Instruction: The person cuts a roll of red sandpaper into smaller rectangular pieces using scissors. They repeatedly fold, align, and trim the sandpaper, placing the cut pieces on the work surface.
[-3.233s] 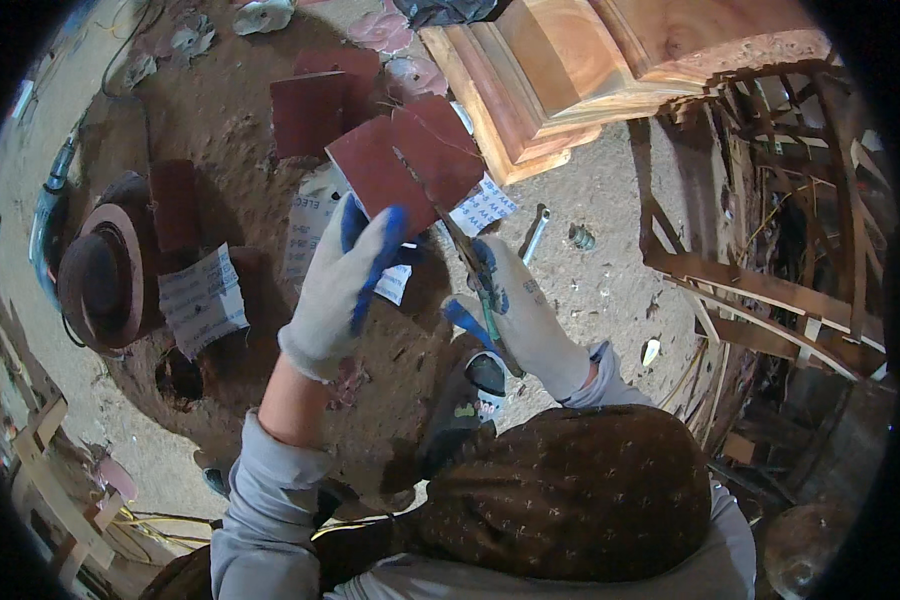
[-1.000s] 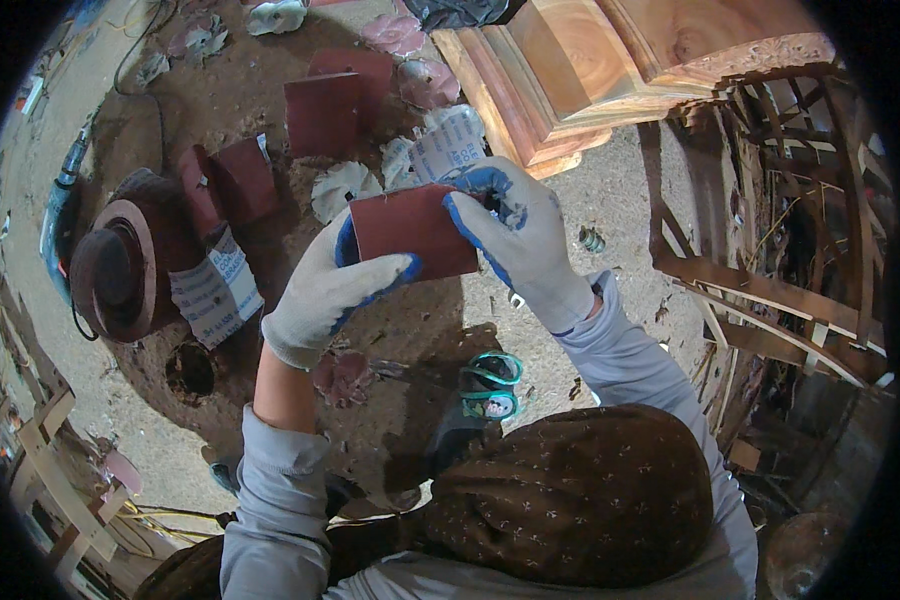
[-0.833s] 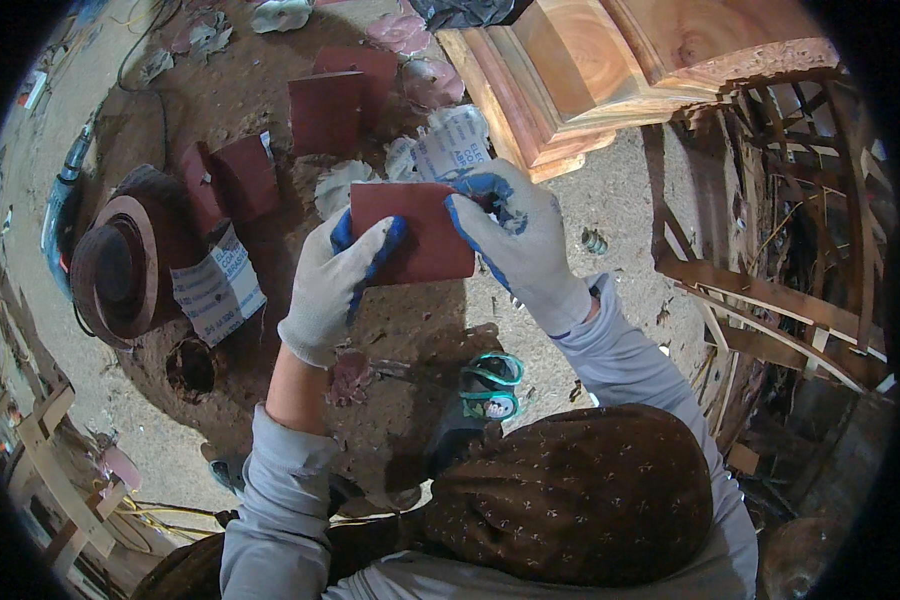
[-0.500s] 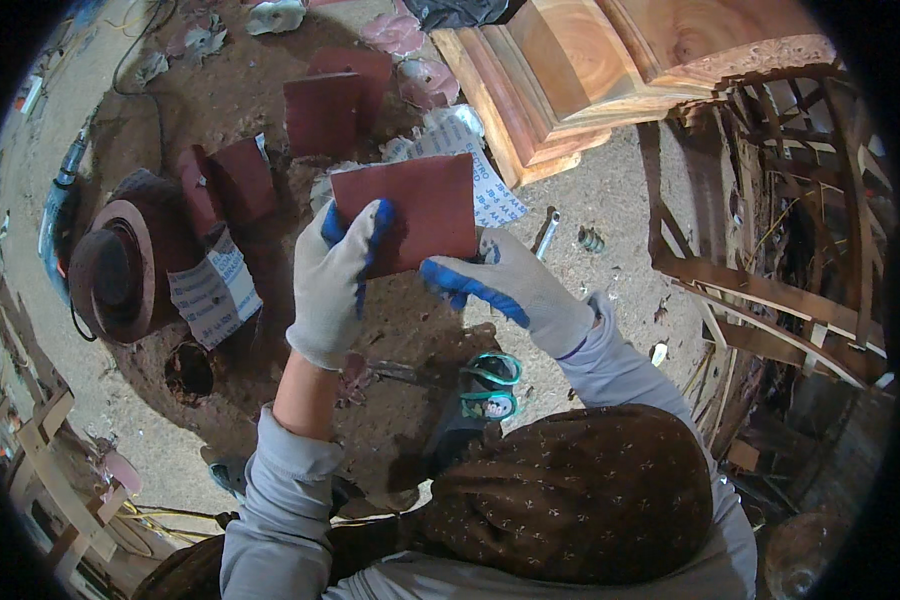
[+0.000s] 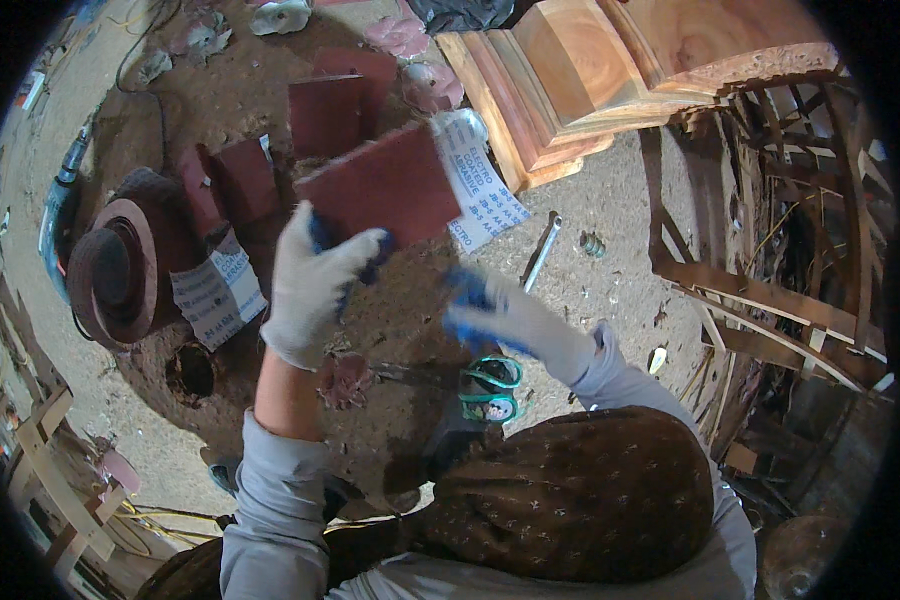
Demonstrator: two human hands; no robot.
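Note:
A rectangular sheet of reddish-brown sandpaper (image 5: 385, 188) is pinched in my left hand (image 5: 315, 280), which wears a white glove with blue palm and fingers. The sheet is tilted, its right end up. Apart from it, lower right, my right hand (image 5: 510, 315) in a matching glove is smeared by motion, so its fingers are unclear. Behind the sheet lies a printed white-backed sandpaper piece (image 5: 482, 185). More sandpaper sheets (image 5: 325, 115) lie beyond, and another white-backed piece (image 5: 220, 290) lies left of my left hand, beside a sandpaper roll (image 5: 120, 270).
A stepped wooden block (image 5: 570, 70) stands at the far right. At far left lies a corded power tool (image 5: 60, 210). A metal rod (image 5: 542, 252) and a small coil (image 5: 592, 245) lie on the ground. Wooden frames (image 5: 780, 290) pile up on the right. A teal-edged sandal (image 5: 490, 390) shows below my hands.
My right hand has let go of the sandpaper sheet and moved down. My left hand has shifted left and slightly down with the sheet, which is now tilted.

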